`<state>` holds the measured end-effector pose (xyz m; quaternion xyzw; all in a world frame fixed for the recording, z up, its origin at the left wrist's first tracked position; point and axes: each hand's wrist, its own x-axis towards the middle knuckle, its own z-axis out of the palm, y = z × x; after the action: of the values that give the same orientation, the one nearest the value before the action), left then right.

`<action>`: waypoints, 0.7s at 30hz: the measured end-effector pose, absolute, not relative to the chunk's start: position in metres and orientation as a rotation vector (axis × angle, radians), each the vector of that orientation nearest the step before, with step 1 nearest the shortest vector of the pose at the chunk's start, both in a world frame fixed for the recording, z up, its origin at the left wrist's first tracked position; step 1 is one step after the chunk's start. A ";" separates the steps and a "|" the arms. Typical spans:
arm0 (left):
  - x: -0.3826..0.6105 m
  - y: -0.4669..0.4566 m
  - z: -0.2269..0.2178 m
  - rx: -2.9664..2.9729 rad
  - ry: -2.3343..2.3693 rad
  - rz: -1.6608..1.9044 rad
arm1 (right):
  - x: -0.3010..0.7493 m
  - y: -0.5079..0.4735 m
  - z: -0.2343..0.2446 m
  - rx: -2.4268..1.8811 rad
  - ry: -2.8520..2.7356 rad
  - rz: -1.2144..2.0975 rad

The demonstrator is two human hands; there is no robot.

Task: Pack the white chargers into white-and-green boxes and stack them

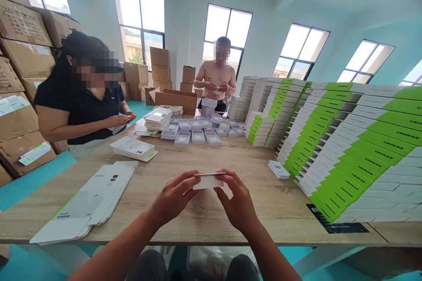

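On the table point(138, 204), stacked boxes point(346, 149) stand right of the hands point(235, 202), flat cartons point(95, 195) left.

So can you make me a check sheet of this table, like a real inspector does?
surface: light wooden table, with packaging spread across it.
job's things: small white box held above the table, with a thin silver strip along its top edge.
clutter: flat white cartons, grey plastic trays, rows of green-and-white boxes.
grips: left hand and right hand both hold the box by its ends.
cables: nothing seen.
surroundings: person in a black top, shirtless person, stacked cardboard cartons, tall windows.
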<state>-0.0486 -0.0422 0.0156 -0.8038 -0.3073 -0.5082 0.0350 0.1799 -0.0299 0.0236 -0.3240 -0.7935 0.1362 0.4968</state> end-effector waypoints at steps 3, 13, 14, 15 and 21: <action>-0.049 -0.036 0.012 -2.486 -0.965 -1.615 | 0.183 -0.026 0.024 -0.756 -1.936 0.319; -0.058 -0.017 0.014 -2.883 -1.221 -2.004 | 0.190 -0.012 0.034 -0.909 -1.516 0.921; -0.056 -0.014 0.013 -2.858 -1.208 -1.872 | 0.187 -0.008 0.032 -0.949 -1.485 1.001; -0.054 -0.009 0.011 -2.812 -1.159 -1.718 | 0.185 -0.004 0.027 -0.994 -1.493 1.037; -0.049 0.039 -0.007 -2.915 -0.877 -1.399 | 0.233 0.056 0.001 -1.327 -1.705 0.754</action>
<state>-0.0486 0.0387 -0.0066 -0.8653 -0.2605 -0.4154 -0.1039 0.2334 0.0564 0.0014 -0.5278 -0.6782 0.3000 0.4140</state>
